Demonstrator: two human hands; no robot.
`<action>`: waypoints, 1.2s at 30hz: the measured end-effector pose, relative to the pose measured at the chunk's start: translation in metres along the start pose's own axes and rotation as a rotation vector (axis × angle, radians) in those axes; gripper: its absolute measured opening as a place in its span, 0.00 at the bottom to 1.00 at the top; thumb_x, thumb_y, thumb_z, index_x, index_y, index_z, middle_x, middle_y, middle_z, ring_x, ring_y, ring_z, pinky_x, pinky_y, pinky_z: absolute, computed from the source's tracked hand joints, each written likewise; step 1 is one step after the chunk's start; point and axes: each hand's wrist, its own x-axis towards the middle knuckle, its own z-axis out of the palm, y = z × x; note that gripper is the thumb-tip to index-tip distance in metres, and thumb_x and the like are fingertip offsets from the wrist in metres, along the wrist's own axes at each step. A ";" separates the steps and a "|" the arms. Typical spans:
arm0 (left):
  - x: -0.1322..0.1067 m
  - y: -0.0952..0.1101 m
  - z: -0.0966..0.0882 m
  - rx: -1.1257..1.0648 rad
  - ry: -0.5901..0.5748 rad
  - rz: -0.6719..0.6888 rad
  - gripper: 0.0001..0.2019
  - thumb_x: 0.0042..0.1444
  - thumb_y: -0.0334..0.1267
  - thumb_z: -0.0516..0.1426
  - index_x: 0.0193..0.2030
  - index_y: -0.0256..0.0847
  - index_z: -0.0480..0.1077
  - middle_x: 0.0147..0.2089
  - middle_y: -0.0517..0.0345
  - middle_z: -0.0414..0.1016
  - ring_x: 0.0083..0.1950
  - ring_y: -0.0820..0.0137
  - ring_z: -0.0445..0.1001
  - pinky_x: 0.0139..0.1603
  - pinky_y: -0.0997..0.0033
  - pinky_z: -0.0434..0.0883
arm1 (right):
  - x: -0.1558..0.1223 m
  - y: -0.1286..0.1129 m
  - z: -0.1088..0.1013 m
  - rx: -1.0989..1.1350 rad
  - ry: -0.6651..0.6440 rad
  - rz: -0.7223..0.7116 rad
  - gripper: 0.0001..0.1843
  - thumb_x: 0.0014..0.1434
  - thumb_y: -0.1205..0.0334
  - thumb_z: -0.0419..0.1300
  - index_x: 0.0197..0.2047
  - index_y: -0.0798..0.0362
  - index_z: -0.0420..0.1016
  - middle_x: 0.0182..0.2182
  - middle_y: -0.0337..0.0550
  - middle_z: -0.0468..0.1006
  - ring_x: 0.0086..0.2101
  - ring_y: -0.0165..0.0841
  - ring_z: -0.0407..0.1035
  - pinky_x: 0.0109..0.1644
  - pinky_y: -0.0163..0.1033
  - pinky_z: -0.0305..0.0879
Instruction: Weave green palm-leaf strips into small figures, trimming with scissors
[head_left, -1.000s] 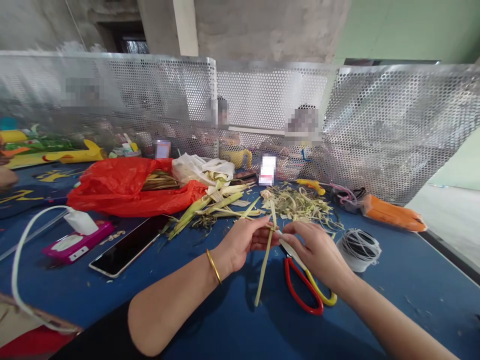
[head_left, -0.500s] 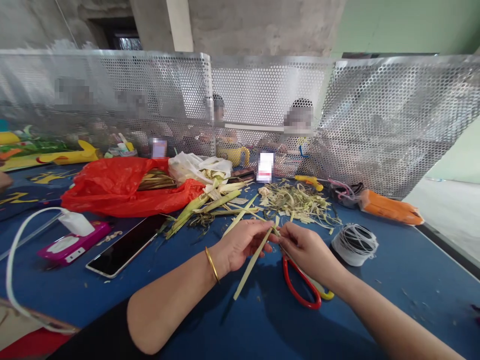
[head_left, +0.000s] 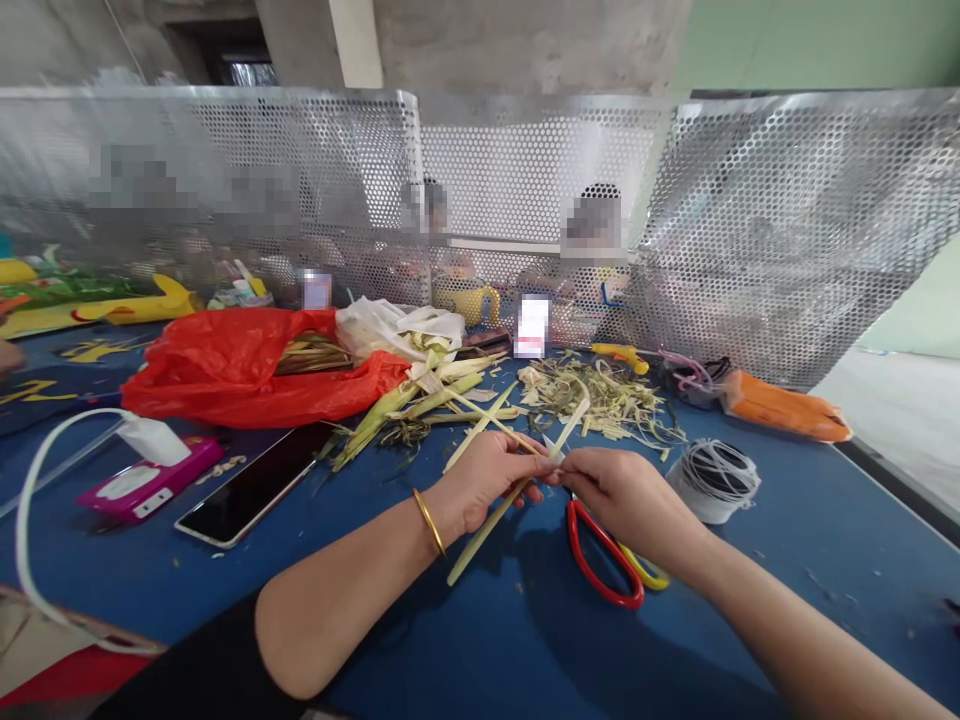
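Observation:
Over the blue table my left hand [head_left: 495, 480], with a gold bangle at the wrist, is closed in a pinch around a pale green plant strip [head_left: 480, 540]. One end of the strip slants down toward me; the other rises past the fingertips. A thin stalk [head_left: 495, 420] also runs into this grip. Right beside it, the fingertips of my right hand [head_left: 622, 490] are pinched on the strip where the two hands meet, and they cover that spot. Scissors with a red and a yellow handle [head_left: 576, 555] lie beneath my right hand, partly hidden.
A red plastic bag [head_left: 210, 375], stalks [head_left: 382, 420] and a heap of plant shreds [head_left: 600, 400] lie behind my hands. A phone [head_left: 255, 490] and magenta power strip [head_left: 150, 480] are left, a spool of white cord [head_left: 712, 485] right. A perforated metal screen [head_left: 525, 170] stands behind.
The strip's lower end has swung left and toward me, and a longer length now rises above my fingers. Both hands have stayed together; the view has shifted slightly.

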 end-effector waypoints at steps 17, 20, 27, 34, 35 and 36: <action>0.003 0.001 -0.005 -0.120 -0.009 -0.099 0.12 0.52 0.42 0.61 0.29 0.33 0.75 0.28 0.50 0.79 0.21 0.75 0.71 0.23 0.76 0.65 | 0.001 0.006 -0.018 0.009 0.041 0.018 0.13 0.64 0.61 0.53 0.29 0.51 0.73 0.24 0.37 0.74 0.25 0.29 0.66 0.28 0.33 0.55; 0.003 -0.001 -0.004 -0.088 -0.035 -0.087 0.11 0.48 0.41 0.63 0.28 0.34 0.74 0.28 0.51 0.78 0.21 0.75 0.70 0.22 0.77 0.64 | 0.003 0.012 -0.018 0.025 0.200 -0.036 0.08 0.63 0.62 0.54 0.38 0.50 0.75 0.34 0.42 0.77 0.33 0.32 0.70 0.34 0.34 0.61; 0.002 -0.006 0.000 -0.004 -0.038 -0.076 0.10 0.43 0.39 0.66 0.25 0.35 0.72 0.23 0.57 0.75 0.20 0.76 0.68 0.22 0.76 0.62 | 0.008 0.018 -0.007 -0.140 0.144 -0.234 0.12 0.64 0.66 0.52 0.31 0.53 0.74 0.30 0.42 0.74 0.33 0.32 0.67 0.40 0.38 0.59; 0.002 -0.005 0.001 -0.021 -0.025 -0.067 0.10 0.42 0.38 0.66 0.24 0.34 0.73 0.23 0.57 0.74 0.20 0.77 0.67 0.22 0.76 0.62 | 0.010 0.020 -0.005 0.004 0.076 -0.218 0.06 0.65 0.65 0.53 0.37 0.53 0.70 0.34 0.41 0.75 0.36 0.33 0.68 0.42 0.38 0.59; 0.002 -0.005 0.001 -0.024 -0.024 -0.065 0.10 0.42 0.39 0.66 0.24 0.34 0.72 0.23 0.57 0.74 0.20 0.77 0.67 0.22 0.76 0.62 | 0.010 0.021 -0.005 0.025 0.064 -0.223 0.06 0.65 0.66 0.53 0.37 0.52 0.71 0.33 0.41 0.76 0.35 0.33 0.68 0.43 0.38 0.59; 0.002 -0.005 0.001 -0.021 -0.027 -0.069 0.10 0.42 0.39 0.66 0.24 0.34 0.72 0.23 0.56 0.74 0.20 0.77 0.67 0.22 0.76 0.62 | 0.011 0.021 -0.005 0.029 0.062 -0.230 0.08 0.65 0.66 0.53 0.36 0.52 0.71 0.31 0.40 0.76 0.34 0.32 0.67 0.43 0.38 0.59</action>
